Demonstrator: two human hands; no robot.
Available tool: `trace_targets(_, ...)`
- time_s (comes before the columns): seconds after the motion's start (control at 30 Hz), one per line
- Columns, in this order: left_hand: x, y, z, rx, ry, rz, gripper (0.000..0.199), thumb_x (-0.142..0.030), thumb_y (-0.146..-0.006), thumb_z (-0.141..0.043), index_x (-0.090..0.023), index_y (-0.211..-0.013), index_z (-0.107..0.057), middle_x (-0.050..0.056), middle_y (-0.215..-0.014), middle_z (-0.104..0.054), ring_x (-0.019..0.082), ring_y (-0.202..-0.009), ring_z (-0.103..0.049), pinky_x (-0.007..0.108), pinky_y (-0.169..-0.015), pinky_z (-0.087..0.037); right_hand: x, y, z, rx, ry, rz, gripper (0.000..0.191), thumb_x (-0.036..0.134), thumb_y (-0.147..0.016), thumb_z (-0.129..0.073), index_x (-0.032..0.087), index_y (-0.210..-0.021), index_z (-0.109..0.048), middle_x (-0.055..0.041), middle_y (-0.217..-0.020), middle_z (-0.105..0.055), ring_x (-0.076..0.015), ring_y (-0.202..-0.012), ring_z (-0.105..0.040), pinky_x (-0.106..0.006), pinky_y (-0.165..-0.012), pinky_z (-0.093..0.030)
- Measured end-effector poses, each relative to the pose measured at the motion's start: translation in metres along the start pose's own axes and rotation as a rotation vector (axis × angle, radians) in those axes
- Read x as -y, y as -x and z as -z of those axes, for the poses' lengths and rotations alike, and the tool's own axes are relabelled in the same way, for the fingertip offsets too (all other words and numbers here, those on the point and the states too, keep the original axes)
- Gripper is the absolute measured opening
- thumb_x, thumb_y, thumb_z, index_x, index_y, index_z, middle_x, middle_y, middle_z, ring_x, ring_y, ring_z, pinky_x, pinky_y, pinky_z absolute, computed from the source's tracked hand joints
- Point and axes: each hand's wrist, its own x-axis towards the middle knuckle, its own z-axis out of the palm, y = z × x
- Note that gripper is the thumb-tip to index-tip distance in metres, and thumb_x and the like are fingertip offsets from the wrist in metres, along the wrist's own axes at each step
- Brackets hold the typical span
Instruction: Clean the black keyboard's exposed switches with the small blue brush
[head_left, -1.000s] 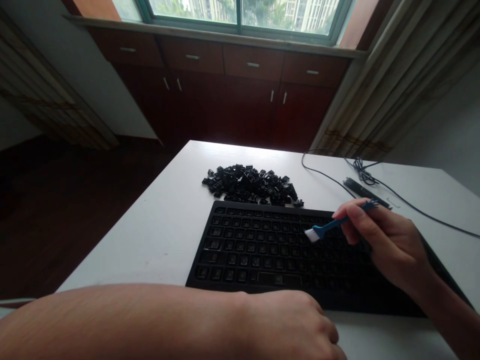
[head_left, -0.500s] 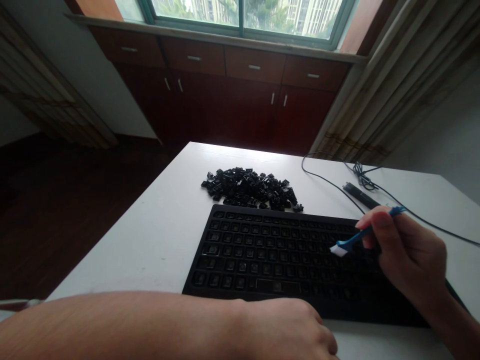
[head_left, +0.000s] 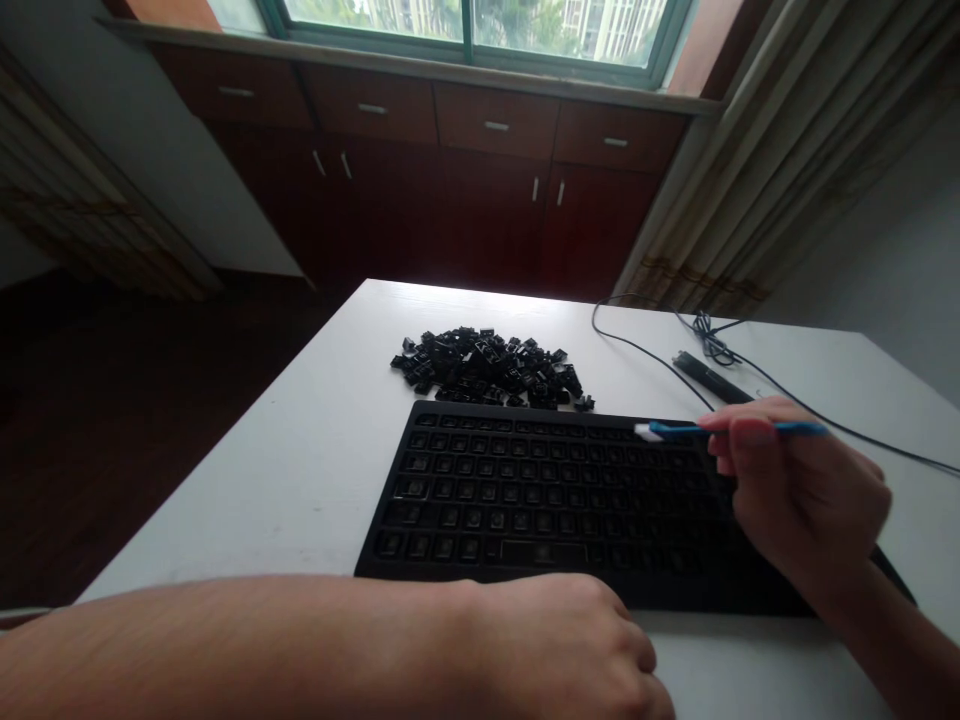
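My right hand (head_left: 802, 490) pinches a small blue brush (head_left: 679, 430) whose white bristle tip points left over the upper rows of the keyboard. The black keyboard (head_left: 525, 490) lies on the table with its keycaps off, showing rows of bare square sockets; my right hand hides part of its right side. Along its front edge rests my left hand (head_left: 577, 650), knuckles up and fingers curled under; whatever those fingers may hold is hidden. Behind the keyboard is a heap of loose black keycaps (head_left: 487, 365).
A black cable (head_left: 652, 355) runs across the white table (head_left: 262, 490), with a tied bundle (head_left: 709, 335) at the back right. A dark elongated object (head_left: 709, 378) lies near it. Wooden cabinets (head_left: 480, 180) stand beyond the table under a window.
The brush in my right hand has swung from a slant to nearly level, its bristles moving up and left toward the keyboard's back rows. The whole view has shifted slightly. My left hand stays put.
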Motion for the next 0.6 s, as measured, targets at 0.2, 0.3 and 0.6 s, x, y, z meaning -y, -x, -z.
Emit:
trace_targets(0.2,-0.0019,-0.0038,0.0005,0.013,-0.036,0.020,0.035,-0.036,-0.090,-0.071,-0.020,-0.066,-0.052,-0.004,-0.062,-0.055,0.011,-0.054,-0.042,0.027,-0.054,-0.042,-0.0022,-0.0037,-0.0003,0.141,-0.196,-0.387,0.026,0.041,-0.099,-0.060,0.024,-0.083,-0.072,0.0057,-0.052,-0.050,-0.0088,-0.043,-0.045,-0.024,-0.040,-0.035)
trace_targets(0.3,-0.0017,-0.0033,-0.0007,-0.008,-0.045,0.014,0.032,-0.034,-0.091,-0.069,-0.019,-0.068,-0.053,-0.004,-0.062,-0.054,0.011,-0.053,-0.041,0.027,-0.055,-0.042,-0.0052,-0.0058,-0.0011,0.151,-0.059,-0.270,0.017,0.039,-0.095,-0.067,0.027,-0.101,-0.079,0.0038,-0.060,-0.062,-0.0111,-0.050,-0.056,-0.026,-0.051,-0.048)
trace_targets(0.6,-0.0010,-0.0020,-0.0010,-0.035,-0.032,0.015,0.032,-0.033,-0.091,-0.069,-0.019,-0.066,-0.054,-0.004,-0.060,-0.053,0.011,-0.052,-0.041,0.028,-0.054,-0.042,0.0013,-0.0034,-0.0028,0.024,-0.066,-0.157,0.020,0.034,-0.098,-0.061,0.026,-0.089,-0.076,-0.0011,-0.072,-0.069,-0.0136,-0.060,-0.063,-0.029,-0.053,-0.048)
